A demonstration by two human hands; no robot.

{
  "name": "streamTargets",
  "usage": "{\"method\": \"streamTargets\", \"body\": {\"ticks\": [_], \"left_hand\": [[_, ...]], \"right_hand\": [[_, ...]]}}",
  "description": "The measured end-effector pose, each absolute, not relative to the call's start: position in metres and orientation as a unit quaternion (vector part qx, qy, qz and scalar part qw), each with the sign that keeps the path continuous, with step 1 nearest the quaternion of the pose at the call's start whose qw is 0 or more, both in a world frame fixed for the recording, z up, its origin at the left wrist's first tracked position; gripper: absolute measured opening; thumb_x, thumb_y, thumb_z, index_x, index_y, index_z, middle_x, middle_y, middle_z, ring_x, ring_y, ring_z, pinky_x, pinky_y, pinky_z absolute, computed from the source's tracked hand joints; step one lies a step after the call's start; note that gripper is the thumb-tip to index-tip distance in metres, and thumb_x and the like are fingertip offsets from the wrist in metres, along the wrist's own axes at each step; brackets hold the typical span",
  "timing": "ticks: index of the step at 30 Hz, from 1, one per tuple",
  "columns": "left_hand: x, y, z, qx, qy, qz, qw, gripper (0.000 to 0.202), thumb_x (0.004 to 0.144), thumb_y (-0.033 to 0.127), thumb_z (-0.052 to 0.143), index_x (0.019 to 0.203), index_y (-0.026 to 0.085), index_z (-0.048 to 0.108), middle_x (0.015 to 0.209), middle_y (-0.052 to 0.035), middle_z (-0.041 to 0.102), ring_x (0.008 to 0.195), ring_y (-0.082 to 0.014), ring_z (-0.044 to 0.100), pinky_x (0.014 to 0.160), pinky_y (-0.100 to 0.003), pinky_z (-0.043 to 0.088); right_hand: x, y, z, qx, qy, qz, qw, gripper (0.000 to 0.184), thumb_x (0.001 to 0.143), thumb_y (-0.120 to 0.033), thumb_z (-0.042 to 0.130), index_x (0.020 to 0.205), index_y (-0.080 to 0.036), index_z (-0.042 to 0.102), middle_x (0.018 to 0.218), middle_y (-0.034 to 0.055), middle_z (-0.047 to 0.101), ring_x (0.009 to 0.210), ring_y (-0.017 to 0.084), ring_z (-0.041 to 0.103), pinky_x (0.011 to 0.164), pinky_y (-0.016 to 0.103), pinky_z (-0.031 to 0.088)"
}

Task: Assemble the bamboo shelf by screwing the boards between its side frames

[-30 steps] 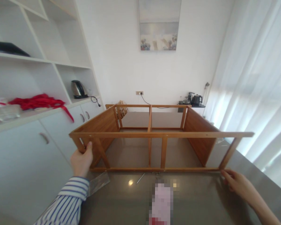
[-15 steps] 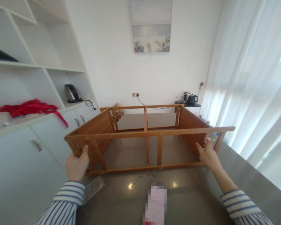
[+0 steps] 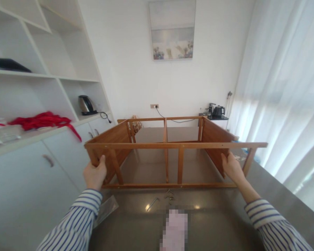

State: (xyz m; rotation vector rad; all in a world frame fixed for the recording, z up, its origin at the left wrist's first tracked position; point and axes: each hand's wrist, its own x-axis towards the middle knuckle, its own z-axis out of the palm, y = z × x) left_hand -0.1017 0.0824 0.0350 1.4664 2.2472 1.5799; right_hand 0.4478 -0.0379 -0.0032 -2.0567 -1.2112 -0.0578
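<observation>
A brown wooden shelf frame (image 3: pixel 151 145) lies on its side across the grey table, its slatted sides joined by two solid boards. My left hand (image 3: pixel 95 173) is closed on the near edge of the left board (image 3: pixel 117 137), with the thumb on the inner side. At the other end my right hand (image 3: pixel 233 169) is closed round the near edge of the right board (image 3: pixel 216 143); some of its fingers are hidden behind the wood. On the tabletop in front of the frame are a hex key (image 3: pixel 152 204), several small metal fittings (image 3: pixel 169 196) and a clear plastic bag (image 3: pixel 107 210).
A pink blurred-out item (image 3: pixel 174 228) lies on the near part of the grey table (image 3: pixel 131 230). White cabinets (image 3: pixel 60 167) stand on the left, with red cloth (image 3: pixel 44 120) and a kettle (image 3: pixel 86 104) on their shelf. A white curtain (image 3: pixel 285 87) hangs on the right.
The near rail of the frame, tilted before, now sits almost level. Both hands keep their hold on the boards. The whole view has shifted a little, so things appear farther right.
</observation>
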Motion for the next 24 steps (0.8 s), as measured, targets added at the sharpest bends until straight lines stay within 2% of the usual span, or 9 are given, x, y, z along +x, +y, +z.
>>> {"method": "streamTargets", "body": {"ticks": [8, 11, 14, 17, 20, 24], "left_hand": [[-0.101, 0.089, 0.014, 0.449, 0.728, 0.516, 0.043, 0.046, 0.076, 0.055, 0.047, 0.085, 0.013, 0.065, 0.082, -0.0135, 0.068, 0.084, -0.0315, 0.064, 0.07, -0.037, 0.05], [-0.1, 0.087, 0.011, 0.447, 0.73, 0.515, 0.053, 0.046, 0.076, 0.055, 0.049, 0.087, 0.013, 0.066, 0.083, -0.0138, 0.069, 0.085, -0.0321, 0.064, 0.071, -0.037, 0.051], [-0.094, 0.08, 0.012, 0.451, 0.732, 0.507, 0.058, 0.045, 0.076, 0.054, 0.049, 0.085, 0.014, 0.066, 0.082, -0.0135, 0.069, 0.085, -0.0326, 0.064, 0.072, -0.038, 0.05], [-0.084, 0.071, 0.014, 0.465, 0.72, 0.511, 0.068, 0.043, 0.076, 0.053, 0.05, 0.086, 0.014, 0.066, 0.083, -0.0123, 0.069, 0.085, -0.0317, 0.064, 0.072, -0.038, 0.05], [-0.073, 0.06, 0.015, 0.482, 0.705, 0.515, 0.074, 0.042, 0.076, 0.053, 0.052, 0.086, 0.015, 0.067, 0.081, -0.011, 0.069, 0.084, -0.0308, 0.064, 0.071, -0.037, 0.05], [-0.054, 0.045, 0.017, 0.5, 0.692, 0.512, 0.092, 0.04, 0.076, 0.052, 0.052, 0.083, 0.016, 0.067, 0.077, -0.0094, 0.069, 0.081, -0.0287, 0.064, 0.069, -0.034, 0.05]], "right_hand": [[0.448, -0.04, -0.014, -0.802, -0.473, 0.003, 0.364, 0.034, 0.091, -0.042, 0.033, 0.103, -0.016, 0.05, 0.086, 0.0156, 0.066, 0.086, 0.03, 0.065, 0.069, 0.035, 0.043], [0.448, -0.05, -0.015, -0.794, -0.489, 0.018, 0.362, 0.036, 0.089, -0.048, 0.036, 0.104, -0.017, 0.048, 0.083, 0.0122, 0.065, 0.085, 0.029, 0.065, 0.068, 0.034, 0.044], [0.449, -0.063, -0.019, -0.785, -0.504, 0.032, 0.358, 0.044, 0.084, -0.057, 0.043, 0.106, -0.019, 0.045, 0.078, 0.007, 0.064, 0.078, 0.027, 0.066, 0.066, 0.033, 0.045], [0.455, -0.075, -0.024, -0.789, -0.497, 0.025, 0.361, 0.055, 0.079, -0.062, 0.048, 0.11, -0.017, 0.043, 0.079, 0.008, 0.064, 0.078, 0.028, 0.065, 0.065, 0.034, 0.045], [0.468, -0.084, -0.029, -0.797, -0.482, 0.01, 0.364, 0.055, 0.08, -0.061, 0.046, 0.109, -0.014, 0.042, 0.081, 0.0118, 0.063, 0.081, 0.031, 0.065, 0.065, 0.035, 0.045], [0.49, -0.097, -0.034, -0.799, -0.476, -0.01, 0.367, 0.043, 0.083, -0.051, 0.043, 0.107, -0.015, 0.042, 0.076, 0.0097, 0.061, 0.075, 0.029, 0.064, 0.063, 0.035, 0.044]]}}
